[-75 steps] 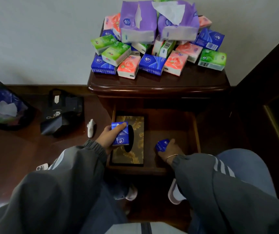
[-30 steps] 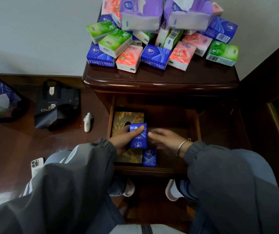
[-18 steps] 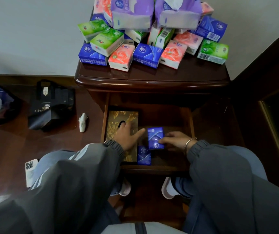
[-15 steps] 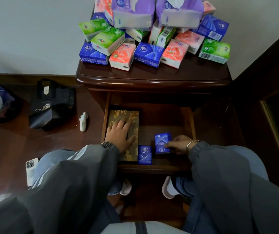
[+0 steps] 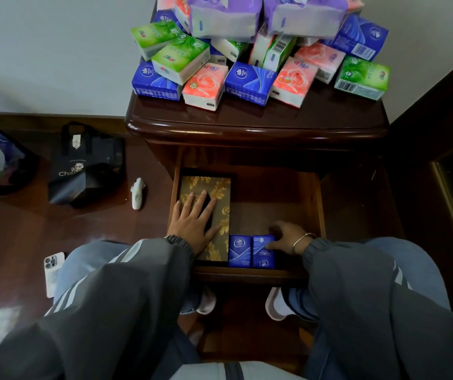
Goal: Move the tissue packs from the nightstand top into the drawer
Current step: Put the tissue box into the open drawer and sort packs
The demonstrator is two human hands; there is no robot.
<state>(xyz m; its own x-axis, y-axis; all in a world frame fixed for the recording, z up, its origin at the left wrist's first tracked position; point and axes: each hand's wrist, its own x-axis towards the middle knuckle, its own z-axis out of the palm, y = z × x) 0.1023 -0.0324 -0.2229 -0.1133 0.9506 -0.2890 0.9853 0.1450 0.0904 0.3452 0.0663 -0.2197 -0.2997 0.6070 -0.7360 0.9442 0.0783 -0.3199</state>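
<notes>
Tissue packs are lying in two places: two small blue ones in the drawer and the rest heaped on the nightstand top. The right hand [image 5: 288,237] is gripping the right blue pack [image 5: 263,252], fingers curled round its right edge. That pack is lying flat at the front of the drawer [image 5: 247,276], and its left side is touching the left blue pack [image 5: 239,250], which is lying flat the same way. The left hand [image 5: 192,223] is resting palm down, fingers spread and straight, on the gold box [image 5: 219,187]. This box is lying along the drawer's left side, just beside the left blue pack. The drawer is standing pulled out below the nightstand [image 5: 247,124]. On its top the pile [image 5: 250,80] of green, pink, blue and purple packs is leaning against the wall, the big purple ones sitting highest. Grey sleeves are covering both arms, and a bangle [image 5: 303,239] is circling the right wrist. On the floor to the left, a black bag [image 5: 88,165] is sitting near the wall, a small white object [image 5: 138,193] is lying beside it, and a phone [image 5: 52,270] is lying face down near the left knee.
</notes>
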